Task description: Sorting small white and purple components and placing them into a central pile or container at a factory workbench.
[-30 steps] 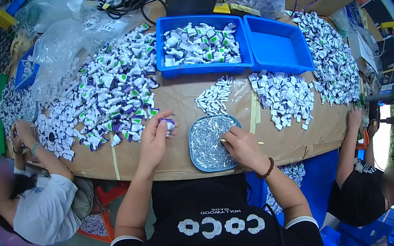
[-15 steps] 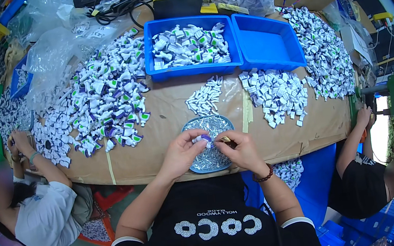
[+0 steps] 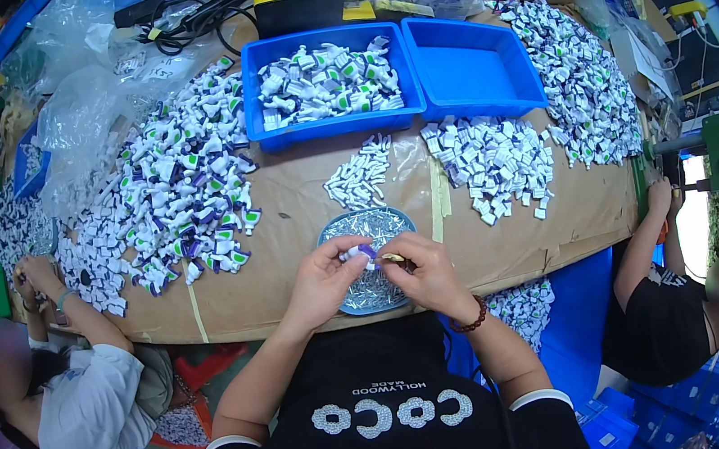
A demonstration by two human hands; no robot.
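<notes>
Pinched between the fingertips of my left hand [image 3: 322, 282] is a small white and purple plastic part [image 3: 366, 252]. My right hand [image 3: 427, 272] is closed on a small gold-coloured piece [image 3: 393, 258], its fingers close against the plastic part. What the right fingertips do behind that piece is too small to make out. Both hands hover over a round-cornered blue-grey tray [image 3: 408, 216] filled with small shiny metal pins [image 3: 373, 295]. Just beyond the tray lies a little heap of slim white plastic pieces [image 3: 359, 174].
Farther back stand a blue bin [image 3: 251, 102] of white, purple and green parts and a second blue bin [image 3: 475, 68]. Large piles of parts [image 3: 182, 184] lie left, with block-like pieces [image 3: 497, 165] right. Co-workers sit at left [image 3: 84, 406] and right [image 3: 664, 330].
The whole view has shifted slightly, so bins and piles sit a little further left. Both hands stay over the tray with the same parts; my right fingers have turned slightly.
</notes>
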